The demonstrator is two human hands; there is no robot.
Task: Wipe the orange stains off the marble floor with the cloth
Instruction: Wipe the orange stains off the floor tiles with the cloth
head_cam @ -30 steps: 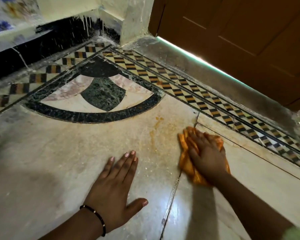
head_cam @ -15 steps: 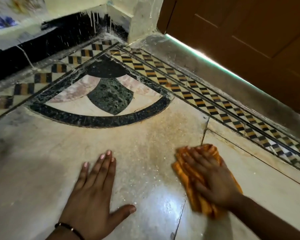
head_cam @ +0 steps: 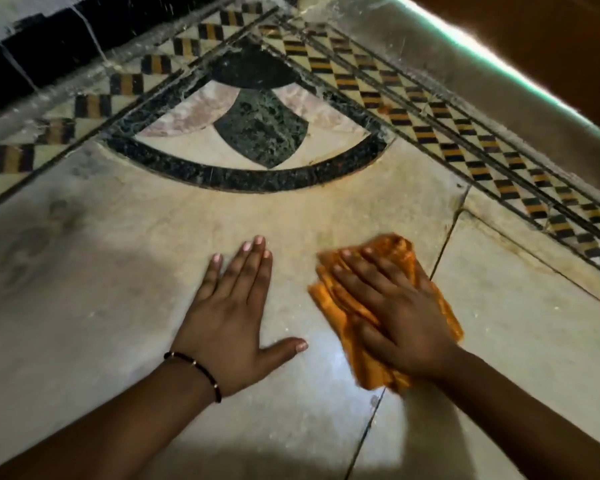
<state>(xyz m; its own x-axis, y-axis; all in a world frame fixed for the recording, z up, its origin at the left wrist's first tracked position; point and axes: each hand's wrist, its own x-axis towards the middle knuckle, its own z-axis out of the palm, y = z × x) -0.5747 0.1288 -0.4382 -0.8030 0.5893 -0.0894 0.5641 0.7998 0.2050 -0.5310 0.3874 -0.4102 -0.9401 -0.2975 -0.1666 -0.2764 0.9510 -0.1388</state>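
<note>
- Cloth (head_cam: 336,306): orange, crumpled and folded in ridges, lying flat on the marble floor (head_cam: 118,306) at centre right, straddling the thin dark joint line (head_cam: 444,244) between two slabs.
- Right hand (head_cam: 395,306): palm down on top of the cloth, fingers straight and slightly spread, pressing it to the floor; cloth edges show beyond the fingertips and along both sides of the hand.
- Left hand (head_cam: 232,317): flat on bare marble just beside the cloth, not touching it; fingers straight and close together, thumb stretched out toward the cloth.
- Bracelet (head_cam: 201,368): thin dark beaded band on the left wrist.
- Orange stains (head_cam: 319,233): faint, smeared tint on the pale marble just ahead of the cloth; outline too weak to trace.
- Inlay (head_cam: 260,129): fan-shaped panel of dark green, pink and cream stone, closed by a dark curved band, beyond both hands.
- Border strips (head_cam: 430,133): chequered black, yellow and cream bands running along both sides of the inlay and meeting at the far corner.
- Door (head_cam: 551,39): brown wood at upper right, with a bright line of light beneath its lower edge.
</note>
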